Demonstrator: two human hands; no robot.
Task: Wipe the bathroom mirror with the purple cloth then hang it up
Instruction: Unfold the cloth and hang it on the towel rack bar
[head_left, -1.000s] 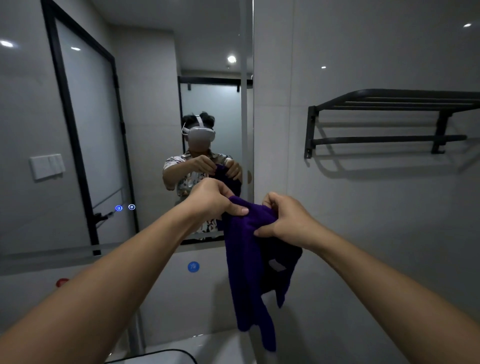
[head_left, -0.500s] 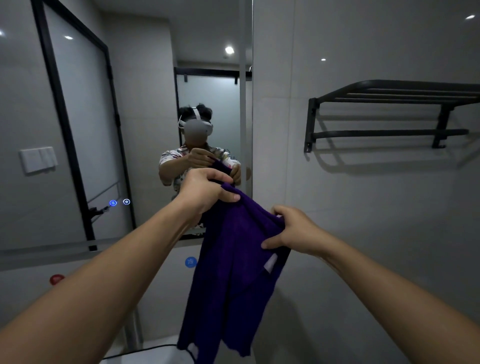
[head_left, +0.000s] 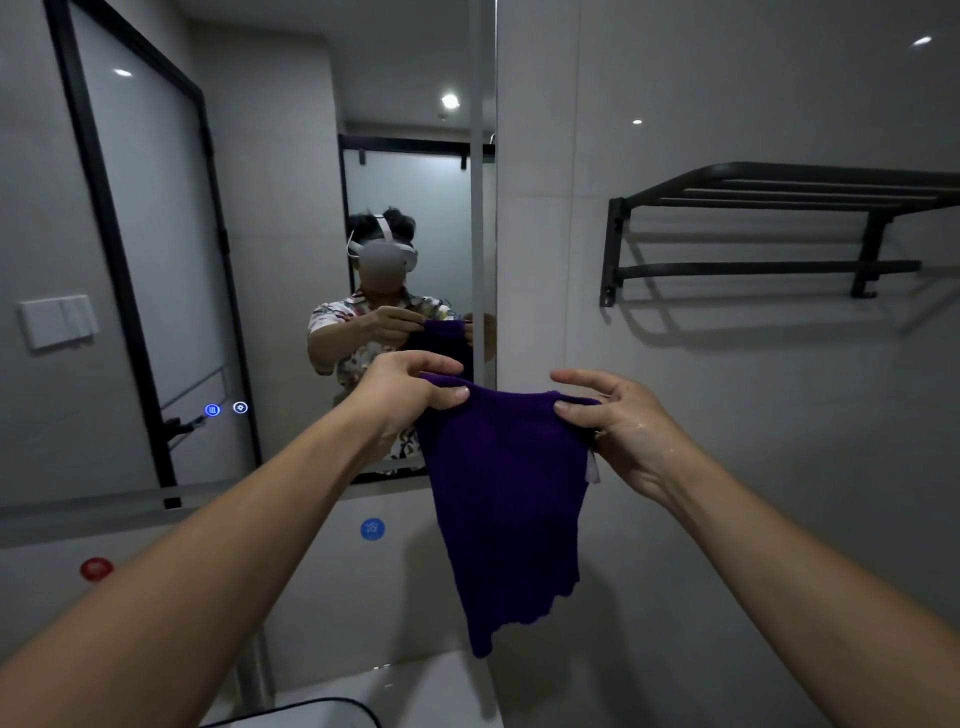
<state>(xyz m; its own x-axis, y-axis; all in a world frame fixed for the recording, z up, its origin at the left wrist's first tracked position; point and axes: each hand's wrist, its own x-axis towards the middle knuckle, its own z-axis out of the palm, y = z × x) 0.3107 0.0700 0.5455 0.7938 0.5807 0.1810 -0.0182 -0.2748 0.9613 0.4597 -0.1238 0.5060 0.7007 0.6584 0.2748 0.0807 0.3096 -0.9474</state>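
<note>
The purple cloth hangs spread out in front of me, held by its top edge. My left hand pinches the upper left corner. My right hand pinches the upper right corner, with its outer fingers spread. The cloth hangs level with the bottom right corner of the bathroom mirror, which fills the left half of the view and reflects a person holding the cloth. A black towel rack with a rail below is fixed to the tiled wall up and to the right of my right hand.
Two lit touch buttons glow on the mirror glass. Below the mirror the wall carries a blue sticker and a red sticker. A white sink edge shows at the bottom.
My hands have moved apart and pulled the bunched cloth open along its top edge. The right hand has shifted right; the cloth now hangs flat between both hands.
</note>
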